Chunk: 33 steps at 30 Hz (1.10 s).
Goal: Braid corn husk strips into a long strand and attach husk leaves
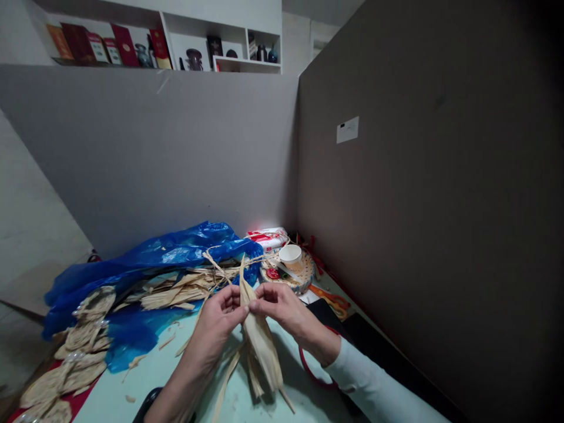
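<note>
White shelves (247, 43) holding boxes (124, 45) and vases (194, 60), grey panels (176, 153), white label (348, 130) at right

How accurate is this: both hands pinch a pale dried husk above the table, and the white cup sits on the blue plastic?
Cup location is wrong: the white cup sits on the round woven tray, per the head view. Rest holds: left hand and right hand pinch the pale dried husk above the table.
</note>
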### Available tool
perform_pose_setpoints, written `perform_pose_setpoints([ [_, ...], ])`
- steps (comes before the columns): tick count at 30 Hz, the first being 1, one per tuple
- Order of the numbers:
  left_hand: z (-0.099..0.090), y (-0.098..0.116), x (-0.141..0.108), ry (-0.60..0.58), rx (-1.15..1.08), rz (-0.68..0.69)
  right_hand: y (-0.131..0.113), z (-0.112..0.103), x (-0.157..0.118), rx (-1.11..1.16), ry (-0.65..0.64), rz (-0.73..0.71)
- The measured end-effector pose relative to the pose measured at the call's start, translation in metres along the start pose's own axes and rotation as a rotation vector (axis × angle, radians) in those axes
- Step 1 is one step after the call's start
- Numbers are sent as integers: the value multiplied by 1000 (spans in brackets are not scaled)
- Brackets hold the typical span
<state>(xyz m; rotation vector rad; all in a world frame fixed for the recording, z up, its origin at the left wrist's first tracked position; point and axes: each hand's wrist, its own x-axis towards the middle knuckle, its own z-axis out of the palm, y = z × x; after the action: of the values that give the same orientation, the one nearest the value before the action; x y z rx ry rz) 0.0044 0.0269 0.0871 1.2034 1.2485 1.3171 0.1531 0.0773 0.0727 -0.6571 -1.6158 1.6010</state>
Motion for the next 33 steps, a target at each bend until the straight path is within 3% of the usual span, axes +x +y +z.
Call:
perform_pose_setpoints([
  [9,8,6,-3,70,79,45,8,7,-2,54,15,-1],
  [12,5,3,0,132,112,61,1,11,-4,69,-39,8],
  [16,-11,-7,9,242,137,61,-29,10,-15,145,-171,-7],
  [20,-36,-14,18,338,57,-15,-73,-1,-44,280,-277,-65],
  [23,-55,-11,18,459,-26,-44,-103,-14,-72,309,-185,-63],
  [25,-62,-6,16,500,-80,-50,-110,-25,-85,181,-10,-46],
  [27,-62,0,13,462,-135,-58,-102,-39,-92,-69,166,-26],
  [30,-52,5,6,301,-243,-90,-68,-66,-96,-553,348,-28],
  [32,-40,5,-2,213,-301,-125,-44,-81,-95,-884,370,-30],
  [33,-33,4,-7,186,-319,-146,-35,-85,-95,-928,389,-35],
])
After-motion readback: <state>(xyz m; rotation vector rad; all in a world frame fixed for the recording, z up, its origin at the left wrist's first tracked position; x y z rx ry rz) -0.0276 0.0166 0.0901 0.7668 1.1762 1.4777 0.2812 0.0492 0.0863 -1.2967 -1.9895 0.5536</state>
